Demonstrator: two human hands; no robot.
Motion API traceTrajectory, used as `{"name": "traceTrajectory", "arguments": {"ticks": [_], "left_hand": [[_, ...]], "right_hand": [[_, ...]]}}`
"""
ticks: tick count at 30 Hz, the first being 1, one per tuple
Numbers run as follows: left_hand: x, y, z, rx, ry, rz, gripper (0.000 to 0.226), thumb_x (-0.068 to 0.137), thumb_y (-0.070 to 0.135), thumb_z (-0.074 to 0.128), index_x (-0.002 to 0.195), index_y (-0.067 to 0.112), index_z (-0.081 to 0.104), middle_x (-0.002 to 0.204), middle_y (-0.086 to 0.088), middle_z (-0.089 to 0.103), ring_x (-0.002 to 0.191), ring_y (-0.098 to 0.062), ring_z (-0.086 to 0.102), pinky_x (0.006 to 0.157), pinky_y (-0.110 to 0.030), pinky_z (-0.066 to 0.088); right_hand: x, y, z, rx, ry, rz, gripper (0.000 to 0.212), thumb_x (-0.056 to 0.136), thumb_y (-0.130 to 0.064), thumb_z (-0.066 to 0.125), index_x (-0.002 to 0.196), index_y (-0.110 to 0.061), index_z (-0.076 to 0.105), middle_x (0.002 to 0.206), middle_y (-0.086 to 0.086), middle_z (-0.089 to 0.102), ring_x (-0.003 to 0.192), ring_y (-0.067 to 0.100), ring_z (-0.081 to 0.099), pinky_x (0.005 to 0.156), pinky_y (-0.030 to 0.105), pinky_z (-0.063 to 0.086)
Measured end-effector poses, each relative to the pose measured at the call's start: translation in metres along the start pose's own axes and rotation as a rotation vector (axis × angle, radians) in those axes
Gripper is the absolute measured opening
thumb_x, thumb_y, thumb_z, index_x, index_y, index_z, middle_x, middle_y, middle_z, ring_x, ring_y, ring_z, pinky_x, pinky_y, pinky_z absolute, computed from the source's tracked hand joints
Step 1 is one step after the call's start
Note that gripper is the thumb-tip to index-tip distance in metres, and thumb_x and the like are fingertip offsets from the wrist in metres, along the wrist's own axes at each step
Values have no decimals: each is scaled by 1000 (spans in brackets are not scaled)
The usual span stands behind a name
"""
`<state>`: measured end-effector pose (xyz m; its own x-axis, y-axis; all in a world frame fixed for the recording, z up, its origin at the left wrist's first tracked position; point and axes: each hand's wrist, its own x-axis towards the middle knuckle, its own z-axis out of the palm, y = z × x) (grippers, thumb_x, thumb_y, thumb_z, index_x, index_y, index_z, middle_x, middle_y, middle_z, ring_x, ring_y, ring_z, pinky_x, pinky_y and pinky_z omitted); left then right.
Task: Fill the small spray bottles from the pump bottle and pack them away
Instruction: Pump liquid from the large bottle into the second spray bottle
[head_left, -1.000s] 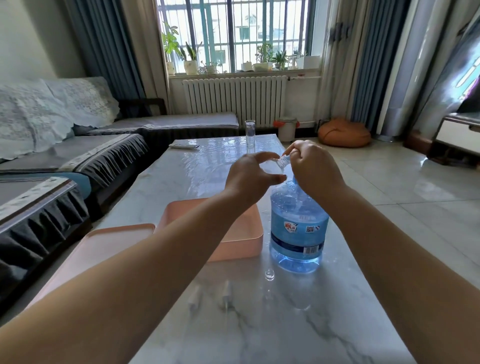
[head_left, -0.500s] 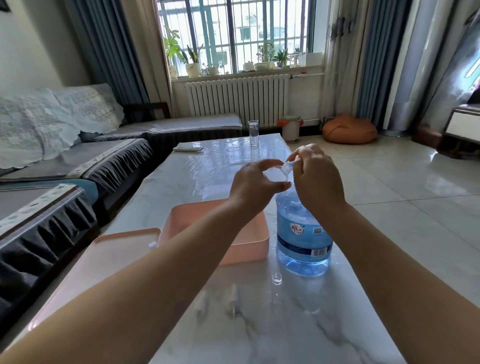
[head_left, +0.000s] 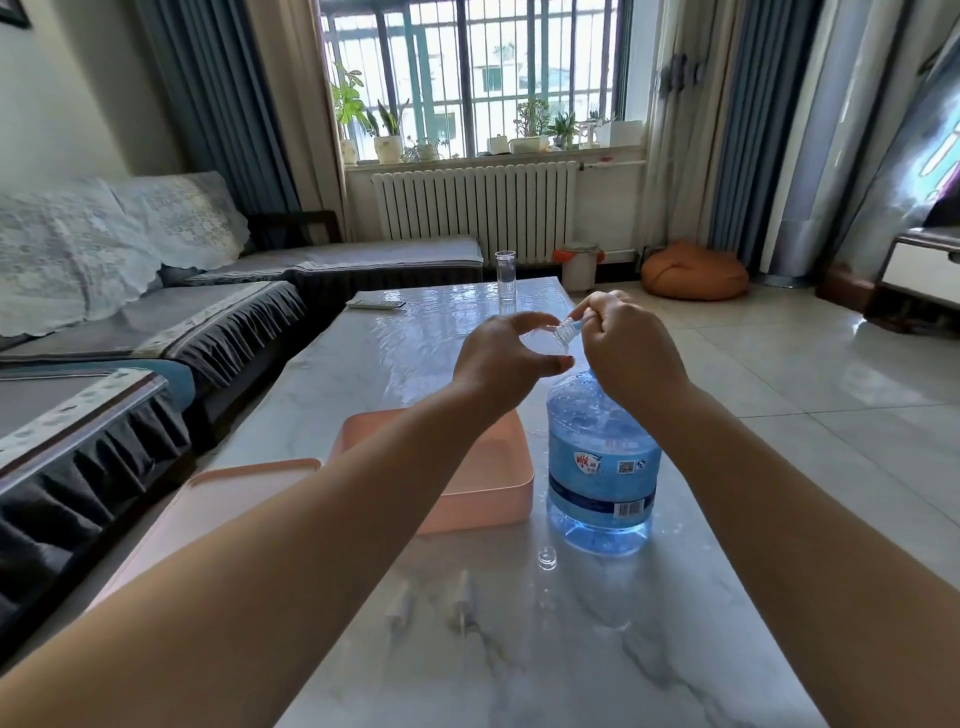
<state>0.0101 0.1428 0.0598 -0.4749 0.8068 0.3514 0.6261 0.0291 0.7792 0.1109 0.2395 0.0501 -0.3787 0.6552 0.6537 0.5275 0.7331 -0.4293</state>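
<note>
A small clear spray bottle (head_left: 551, 335) is held level between my two hands, just above the top of the big blue water jug (head_left: 600, 467). My left hand (head_left: 496, 358) curls thumb and fingers round the bottle's body. My right hand (head_left: 631, 348) pinches its ribbed top end. The jug stands on the marble table (head_left: 597, 665), and its neck is hidden behind my right hand. Two white spray heads (head_left: 400, 608) (head_left: 462, 597) lie on the table in front of me. A tiny clear cap (head_left: 546, 557) sits near the jug's base.
A pink box (head_left: 483, 483) stands left of the jug, with its flat pink lid (head_left: 223, 499) further left. At the table's far end are a clear glass tube (head_left: 505, 275) and a remote (head_left: 376, 303). A grey sofa (head_left: 234, 312) runs along the left.
Both hands keep hold of the small bottle above the jug. The view has shifted a little, and the hands have barely moved relative to the jug.
</note>
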Motion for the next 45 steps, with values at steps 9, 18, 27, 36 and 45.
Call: {"name": "traceTrajectory", "arguments": {"ticks": [9, 18, 27, 36, 45], "left_hand": [[-2, -12, 7, 20, 3, 2, 48, 71, 26, 83, 117, 25, 69, 114, -9, 71, 108, -29, 63, 93, -36, 50], [-6, -5, 7, 11, 11, 20, 47, 72, 26, 83, 116, 26, 68, 108, -18, 70, 104, -36, 63, 95, -39, 52], [-3, -10, 9, 2, 7, 13, 48, 71, 23, 83, 117, 23, 69, 112, -18, 69, 108, -37, 60, 91, -39, 51], [-8, -2, 7, 2, -3, 0, 48, 73, 24, 82, 118, 24, 67, 112, -21, 68, 110, -42, 59, 93, -43, 50], [-3, -11, 10, 33, 20, 31, 47, 71, 25, 83, 116, 26, 68, 111, -18, 68, 90, -32, 62, 91, -41, 51]], "right_hand": [[-18, 4, 12, -57, 141, -53, 27, 97, -14, 38, 100, -8, 64, 105, 10, 61, 96, 24, 57, 84, 33, 45], [-1, 6, -9, 14, -167, -25, 35, 100, -20, 31, 112, -12, 63, 116, 10, 61, 101, 23, 57, 80, 27, 38], [-14, 6, 9, -41, 112, -47, 30, 99, -16, 36, 105, -9, 64, 108, 9, 62, 99, 21, 58, 85, 27, 44], [-2, 1, -10, -9, -189, 16, 35, 98, -20, 31, 111, -11, 62, 115, 10, 60, 103, 24, 56, 88, 34, 45], [-15, 4, 6, -18, 62, -19, 30, 98, -17, 36, 108, -13, 64, 112, 8, 60, 106, 22, 54, 97, 31, 41]]}}
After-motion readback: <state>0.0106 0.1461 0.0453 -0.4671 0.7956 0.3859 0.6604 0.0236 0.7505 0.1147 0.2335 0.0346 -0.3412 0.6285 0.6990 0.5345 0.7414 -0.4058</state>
